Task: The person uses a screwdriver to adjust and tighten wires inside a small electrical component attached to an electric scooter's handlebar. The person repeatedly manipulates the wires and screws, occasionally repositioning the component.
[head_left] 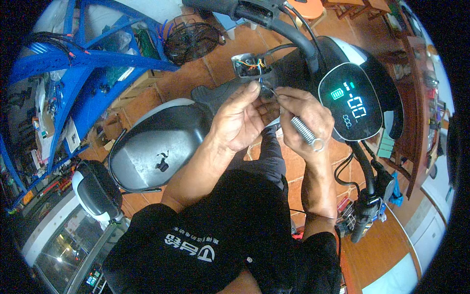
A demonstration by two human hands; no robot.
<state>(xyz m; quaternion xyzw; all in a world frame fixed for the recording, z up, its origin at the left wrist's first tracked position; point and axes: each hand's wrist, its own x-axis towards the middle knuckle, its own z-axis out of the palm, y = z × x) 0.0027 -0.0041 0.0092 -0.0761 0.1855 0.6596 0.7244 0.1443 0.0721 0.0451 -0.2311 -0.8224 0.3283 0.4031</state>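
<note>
My left hand (237, 115) has its thumb raised, pinching thin dark wires (267, 88) just below an open small housing (248, 64) full of coloured wires. My right hand (306, 117) is closed beside it, its fingertips at the same wires, with a silver coiled spring (304, 131) ending in a loop held along the palm. Exactly what lies between the fingertips is hard to make out. Right of my hands is a scooter's lit display (350, 100), with the dark handlebar (306, 44) rising behind the housing.
A black scooter seat (152, 142) is at left, above a second black-and-white padded piece (95, 191). Blue metal shelving (88, 63) holds clutter at upper left, near a black fan (193, 41). A wooden bench (372, 259) is at lower right. Orange tiles (205, 63) show on the floor.
</note>
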